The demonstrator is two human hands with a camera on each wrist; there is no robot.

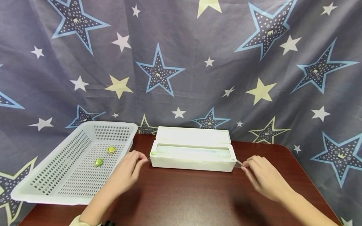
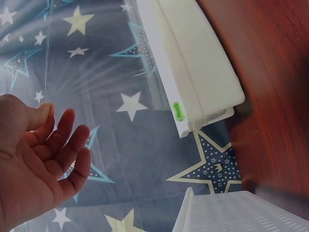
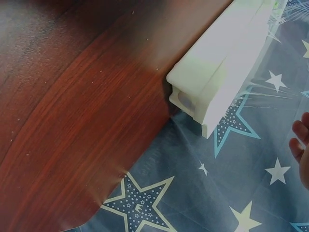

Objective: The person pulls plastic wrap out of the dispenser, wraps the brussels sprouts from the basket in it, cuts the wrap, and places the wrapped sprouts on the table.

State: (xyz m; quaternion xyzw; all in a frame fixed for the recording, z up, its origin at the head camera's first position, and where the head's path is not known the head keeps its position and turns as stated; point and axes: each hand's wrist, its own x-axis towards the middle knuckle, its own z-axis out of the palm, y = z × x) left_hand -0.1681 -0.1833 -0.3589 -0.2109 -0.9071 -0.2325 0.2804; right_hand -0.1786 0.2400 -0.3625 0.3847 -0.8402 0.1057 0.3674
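Observation:
A white cling film dispenser (image 1: 192, 163) stands near the back of the table, its long lid (image 1: 193, 135) raised behind it. Clear cling film (image 1: 239, 162) stretches along the front of the dispenser, a corner of it at each hand. At the dispenser's left end, the left hand (image 1: 131, 168) pinches one corner between thumb and index finger; its other fingers are loosely bent in the left wrist view. The right hand (image 1: 263, 177) pinches the opposite corner beyond the right end. A green slide cutter (image 2: 178, 111) sits at the dispenser's left end.
At the left, a white slotted plastic basket (image 1: 53, 199) holds two small green-yellow Brussels sprouts (image 1: 98, 162), lying apart on its floor. The dark red wooden table (image 1: 192, 197) backs onto a grey star-patterned curtain (image 1: 181, 47).

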